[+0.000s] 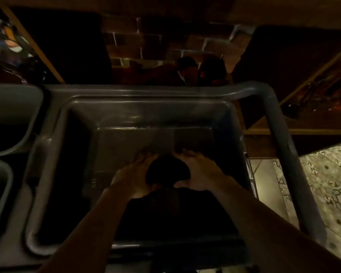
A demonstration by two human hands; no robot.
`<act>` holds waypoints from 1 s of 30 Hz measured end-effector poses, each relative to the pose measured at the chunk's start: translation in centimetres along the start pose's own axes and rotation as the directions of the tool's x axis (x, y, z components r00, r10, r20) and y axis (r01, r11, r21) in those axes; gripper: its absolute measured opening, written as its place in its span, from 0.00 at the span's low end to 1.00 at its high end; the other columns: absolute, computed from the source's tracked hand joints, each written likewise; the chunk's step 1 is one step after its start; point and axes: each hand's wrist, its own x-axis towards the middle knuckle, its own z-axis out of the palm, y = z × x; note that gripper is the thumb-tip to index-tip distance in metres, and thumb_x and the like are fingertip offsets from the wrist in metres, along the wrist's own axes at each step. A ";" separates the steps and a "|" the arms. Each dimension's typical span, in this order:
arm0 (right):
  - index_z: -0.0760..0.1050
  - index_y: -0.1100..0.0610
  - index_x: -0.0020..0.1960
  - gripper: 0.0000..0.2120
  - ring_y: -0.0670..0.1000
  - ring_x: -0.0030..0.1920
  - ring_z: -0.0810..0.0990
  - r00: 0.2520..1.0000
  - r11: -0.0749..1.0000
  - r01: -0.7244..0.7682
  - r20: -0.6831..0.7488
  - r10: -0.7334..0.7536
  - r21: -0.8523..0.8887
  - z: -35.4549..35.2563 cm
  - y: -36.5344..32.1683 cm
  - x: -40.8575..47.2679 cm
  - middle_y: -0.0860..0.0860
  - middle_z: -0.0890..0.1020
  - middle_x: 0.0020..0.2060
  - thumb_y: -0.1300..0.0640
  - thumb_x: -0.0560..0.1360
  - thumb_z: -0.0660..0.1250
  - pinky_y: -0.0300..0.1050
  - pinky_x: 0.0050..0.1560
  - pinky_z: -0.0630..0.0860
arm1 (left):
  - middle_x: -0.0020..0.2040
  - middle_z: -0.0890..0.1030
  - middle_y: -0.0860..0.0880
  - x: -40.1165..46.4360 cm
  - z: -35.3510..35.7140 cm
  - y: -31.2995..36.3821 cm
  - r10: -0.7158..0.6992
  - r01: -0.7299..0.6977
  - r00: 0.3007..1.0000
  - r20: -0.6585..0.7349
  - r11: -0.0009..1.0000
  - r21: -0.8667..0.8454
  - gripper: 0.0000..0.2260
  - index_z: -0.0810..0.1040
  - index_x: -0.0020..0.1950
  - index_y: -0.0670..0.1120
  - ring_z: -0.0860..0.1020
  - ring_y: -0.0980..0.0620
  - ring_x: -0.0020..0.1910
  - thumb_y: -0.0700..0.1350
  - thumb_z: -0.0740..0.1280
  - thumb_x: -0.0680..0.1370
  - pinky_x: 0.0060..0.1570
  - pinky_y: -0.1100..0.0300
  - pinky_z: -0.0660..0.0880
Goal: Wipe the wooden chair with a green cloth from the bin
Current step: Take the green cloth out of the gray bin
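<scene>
While deep in one bin [140, 107], two hands, left hand [133, 174], right hand [200, 172], grip one dark bundle [167, 172].

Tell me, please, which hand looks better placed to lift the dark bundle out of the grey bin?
Probably the right hand: its thumb hooks under the bundle, while the left hand only flanks it.

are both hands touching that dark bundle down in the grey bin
Touching. The head view shows the left hand and right hand cupped against either side of the dark bundle inside the grey bin, with no gap visible.
</scene>
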 end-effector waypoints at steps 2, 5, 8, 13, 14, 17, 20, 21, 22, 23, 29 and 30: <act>0.54 0.41 0.80 0.50 0.59 0.78 0.61 0.999 1.000 -0.002 0.046 0.002 0.003 0.9 0.3 0.5 0.51 0.58 0.81 0.39 0.67 0.78 0.57 0.74 0.65 | 0.81 0.57 0.56 0.6 1.0 0.2 0.039 -0.038 0.998 0.041 0.999 -0.012 0.44 0.48 0.79 0.64 0.60 0.47 0.77 0.62 0.71 0.70 0.67 0.46 0.69; 0.55 0.42 0.80 0.47 0.59 0.75 0.64 0.998 0.999 0.008 0.056 -0.005 -0.047 2.7 1.0 0.5 0.50 0.62 0.79 0.44 0.69 0.78 0.57 0.72 0.69 | 0.76 0.66 0.56 1.2 2.8 0.5 0.022 -0.022 1.000 0.009 1.000 0.003 0.39 0.55 0.77 0.65 0.67 0.48 0.73 0.59 0.72 0.70 0.61 0.48 0.72; 0.60 0.43 0.78 0.39 0.59 0.72 0.68 1.000 0.995 0.031 0.008 -0.030 -0.098 3.2 1.1 0.6 0.50 0.68 0.75 0.50 0.72 0.74 0.56 0.67 0.73 | 0.72 0.71 0.56 1.5 3.3 0.7 0.031 -0.029 0.998 -0.046 0.998 0.057 0.36 0.59 0.74 0.67 0.73 0.47 0.68 0.57 0.72 0.70 0.56 0.49 0.75; 0.72 0.47 0.69 0.19 0.60 0.66 0.74 0.999 0.996 0.030 -0.037 -0.033 -0.083 3.2 0.7 0.4 0.52 0.76 0.66 0.52 0.79 0.63 0.54 0.60 0.76 | 0.66 0.75 0.55 1.5 3.2 1.6 0.066 -0.058 0.995 -0.077 0.993 0.099 0.29 0.65 0.71 0.62 0.75 0.46 0.64 0.52 0.71 0.72 0.50 0.51 0.75; 0.73 0.47 0.67 0.17 0.60 0.64 0.75 0.999 0.997 0.025 -0.038 -0.028 -0.077 3.1 0.6 0.3 0.53 0.77 0.65 0.52 0.79 0.63 0.53 0.59 0.77 | 0.65 0.76 0.55 1.4 3.2 1.9 0.065 -0.057 0.994 -0.083 0.994 0.098 0.27 0.67 0.70 0.60 0.75 0.46 0.63 0.51 0.70 0.73 0.50 0.51 0.75; 0.74 0.48 0.64 0.14 0.61 0.62 0.78 1.000 0.999 0.014 -0.021 -0.015 -0.047 2.5 0.6 -0.1 0.54 0.78 0.62 0.53 0.78 0.63 0.54 0.59 0.77 | 0.64 0.77 0.54 1.1 2.9 2.2 0.060 -0.054 0.994 -0.089 0.996 0.067 0.21 0.70 0.67 0.58 0.77 0.46 0.62 0.48 0.68 0.75 0.51 0.51 0.76; 0.75 0.48 0.62 0.15 0.60 0.62 0.78 0.999 1.000 0.003 -0.035 -0.003 -0.022 1.4 0.4 -0.7 0.53 0.79 0.61 0.57 0.76 0.65 0.54 0.60 0.76 | 0.60 0.80 0.54 0.5 1.8 2.4 0.078 -0.074 0.987 -0.138 0.997 0.032 0.15 0.73 0.62 0.57 0.80 0.46 0.56 0.48 0.67 0.75 0.49 0.52 0.76; 0.75 0.48 0.62 0.16 0.60 0.61 0.79 0.999 1.000 0.001 -0.054 -0.002 -0.014 0.9 0.2 -0.9 0.53 0.79 0.61 0.58 0.75 0.66 0.54 0.60 0.76 | 0.59 0.80 0.55 0.3 1.2 2.6 0.083 -0.081 0.984 -0.160 0.996 0.021 0.14 0.74 0.61 0.57 0.80 0.46 0.54 0.48 0.66 0.76 0.48 0.53 0.76; 0.75 0.48 0.61 0.17 0.59 0.61 0.79 0.997 1.000 0.004 -0.074 -0.005 -0.007 0.3 0.0 -1.2 0.52 0.79 0.60 0.59 0.74 0.67 0.54 0.60 0.76 | 0.58 0.81 0.55 0.0 0.4 2.8 0.090 -0.089 0.979 -0.181 0.996 0.017 0.13 0.74 0.60 0.57 0.81 0.45 0.53 0.48 0.66 0.76 0.47 0.53 0.76; 0.75 0.48 0.61 0.17 0.59 0.60 0.79 0.995 1.000 0.010 -0.096 -0.010 0.000 -0.3 -0.3 -1.4 0.52 0.79 0.60 0.60 0.74 0.68 0.53 0.59 0.76 | 0.58 0.81 0.54 -0.2 -0.4 3.0 0.095 -0.093 0.975 -0.200 0.995 0.019 0.13 0.75 0.59 0.57 0.81 0.45 0.53 0.48 0.66 0.75 0.47 0.53 0.76; 0.76 0.47 0.61 0.19 0.60 0.62 0.78 0.946 0.997 0.078 -0.317 -0.074 0.000 -6.3 -3.0 -3.3 0.52 0.79 0.61 0.62 0.72 0.69 0.50 0.58 0.75 | 0.60 0.82 0.51 -1.7 -7.4 4.6 0.101 -0.079 0.937 -0.335 0.994 0.079 0.16 0.76 0.61 0.57 0.80 0.43 0.56 0.46 0.68 0.75 0.51 0.51 0.75; 0.75 0.47 0.61 0.19 0.60 0.63 0.77 0.933 0.995 0.095 -0.347 -0.090 -0.003 -7.7 -3.5 -3.7 0.51 0.79 0.62 0.62 0.73 0.69 0.51 0.59 0.76 | 0.60 0.81 0.51 -2.0 -8.9 4.8 0.117 -0.086 0.928 -0.354 0.991 0.101 0.16 0.75 0.62 0.57 0.80 0.43 0.57 0.46 0.68 0.75 0.52 0.51 0.75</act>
